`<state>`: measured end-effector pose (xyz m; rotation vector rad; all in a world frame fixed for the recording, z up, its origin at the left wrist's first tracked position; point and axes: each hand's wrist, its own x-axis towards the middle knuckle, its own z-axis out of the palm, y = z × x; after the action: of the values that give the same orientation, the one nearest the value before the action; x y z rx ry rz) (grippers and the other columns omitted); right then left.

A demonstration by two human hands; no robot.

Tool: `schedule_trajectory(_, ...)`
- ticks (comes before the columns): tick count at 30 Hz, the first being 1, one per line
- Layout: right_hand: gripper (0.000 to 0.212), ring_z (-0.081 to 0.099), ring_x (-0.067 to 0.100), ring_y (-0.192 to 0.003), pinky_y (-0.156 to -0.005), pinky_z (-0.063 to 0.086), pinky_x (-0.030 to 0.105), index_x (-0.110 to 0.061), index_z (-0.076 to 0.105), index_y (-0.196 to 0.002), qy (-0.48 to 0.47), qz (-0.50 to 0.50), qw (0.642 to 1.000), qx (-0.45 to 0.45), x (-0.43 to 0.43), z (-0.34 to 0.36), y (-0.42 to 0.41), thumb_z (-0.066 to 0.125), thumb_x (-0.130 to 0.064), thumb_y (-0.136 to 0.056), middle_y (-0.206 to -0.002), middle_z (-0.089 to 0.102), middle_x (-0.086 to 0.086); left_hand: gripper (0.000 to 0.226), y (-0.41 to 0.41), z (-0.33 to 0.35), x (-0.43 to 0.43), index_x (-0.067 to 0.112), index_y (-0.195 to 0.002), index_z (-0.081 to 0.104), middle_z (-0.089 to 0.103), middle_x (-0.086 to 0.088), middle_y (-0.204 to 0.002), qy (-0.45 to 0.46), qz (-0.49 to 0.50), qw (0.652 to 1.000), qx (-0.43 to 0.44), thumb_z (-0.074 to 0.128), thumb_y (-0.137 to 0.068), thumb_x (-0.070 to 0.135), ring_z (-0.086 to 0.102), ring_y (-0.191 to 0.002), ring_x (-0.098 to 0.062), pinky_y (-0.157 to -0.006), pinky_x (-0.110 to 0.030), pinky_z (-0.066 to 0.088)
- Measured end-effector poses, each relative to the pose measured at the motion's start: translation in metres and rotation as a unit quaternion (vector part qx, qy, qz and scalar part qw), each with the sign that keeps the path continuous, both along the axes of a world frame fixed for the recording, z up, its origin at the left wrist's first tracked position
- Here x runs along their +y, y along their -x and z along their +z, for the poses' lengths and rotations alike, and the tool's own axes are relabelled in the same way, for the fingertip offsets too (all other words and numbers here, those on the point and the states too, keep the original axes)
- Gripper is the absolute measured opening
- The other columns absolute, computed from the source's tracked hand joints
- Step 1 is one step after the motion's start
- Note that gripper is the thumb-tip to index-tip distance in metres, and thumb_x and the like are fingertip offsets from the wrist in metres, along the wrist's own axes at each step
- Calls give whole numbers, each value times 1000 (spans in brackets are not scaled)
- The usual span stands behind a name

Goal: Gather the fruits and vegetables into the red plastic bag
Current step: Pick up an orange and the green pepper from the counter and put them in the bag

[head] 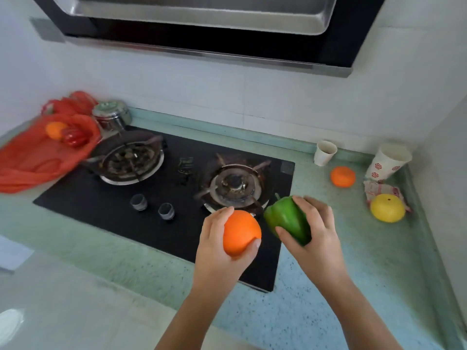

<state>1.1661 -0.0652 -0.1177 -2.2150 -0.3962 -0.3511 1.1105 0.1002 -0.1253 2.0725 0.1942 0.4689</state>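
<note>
Left hand (214, 238) wrapped around an orange (241, 232), right hand (316, 231) clasped a green bell pepper (288, 219), both held above the stove (161, 198) at 6 o'clock, red plastic bag (38, 157) at 9 o'clock holding an orange fruit (55, 130) and red pepper (73, 138), small orange (343, 176) and yellow fruit (387, 207) at 3 o'clock.

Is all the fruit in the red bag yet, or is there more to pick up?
Not yet. The red bag already holds a small orange fruit and a red pepper. The left hand holds an orange and the right hand a green pepper. A small orange and a yellow fruit wait on the counter.
</note>
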Motion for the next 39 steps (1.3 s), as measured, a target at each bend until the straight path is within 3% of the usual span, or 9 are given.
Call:
schedule_trajectory(3,64,42,20,-117,-89,41,32,-20,48,-128,10,25,1000,8,45,4,23,77,-20,-71,-128,40,8,65,29,0,41,50,-116,36,36,29,-122,23,31,999,-9,66,-59,54,39,-112,10,-76,-9,36)
schedule_trajectory(6,64,41,16,-116,-89,40,30,-22,48,-128,21,48,999,14,93,8,49,77,-22,-71,-131,39,5,65,61,-1,85,49,-115,37,36,27,-121,42,56,997,-12,76,-65,41,42,-108,9,-73,-9,36)
schedule_trajectory(12,65,34,4,-115,-88,28,11,-26,46,-129,35,106,994,8,189,8,98,76,-23,-71,-127,32,-10,64,127,-4,170,46,-116,37,36,29,-116,51,113,992,-12,71,-62,43,42,-103,14,-66,-3,37)
schedule_trajectory(16,64,29,-6,-114,-89,23,-1,-29,46,-128,33,165,986,15,254,6,126,76,-23,-72,-127,32,-11,65,170,-9,224,42,-116,38,41,19,-116,57,167,984,-5,80,-68,31,46,-97,0,-71,-7,35)
schedule_trajectory(19,62,30,-4,-114,-91,24,7,-35,45,-127,33,215,976,18,297,6,143,74,-24,-73,-126,30,-14,63,199,-10,258,40,-116,38,41,14,-118,64,215,975,2,79,-68,31,48,-94,-3,-68,-6,36)
schedule_trajectory(23,61,31,-4,-115,-92,26,12,-34,44,-129,39,276,960,23,344,3,155,72,-27,-76,-128,31,-12,61,229,-15,293,44,-111,39,44,14,-116,89,276,957,-9,79,-67,30,47,-97,8,-66,0,37)
schedule_trajectory(27,59,34,3,-117,-92,29,16,-29,44,-130,42,322,946,21,384,-3,156,71,-29,-77,-127,31,-11,55,241,-22,322,50,-102,40,44,15,-113,121,314,942,-2,78,-68,30,47,-93,9,-66,-8,39)
schedule_trajectory(33,58,37,3,-115,-90,27,1,-26,45,-130,16,366,930,9,450,-20,136,67,-33,-76,-124,33,-9,58,232,-35,371,48,-107,37,42,21,-110,111,358,927,11,77,-69,31,46,-91,10,-66,-8,37)
schedule_trajectory(39,59,39,7,-117,-91,27,1,-24,46,-129,-12,388,921,32,539,-35,89,65,-35,-75,-125,34,-7,56,188,-35,450,50,-104,37,39,29,-107,87,365,927,26,77,-69,33,45,-92,12,-69,-11,40)
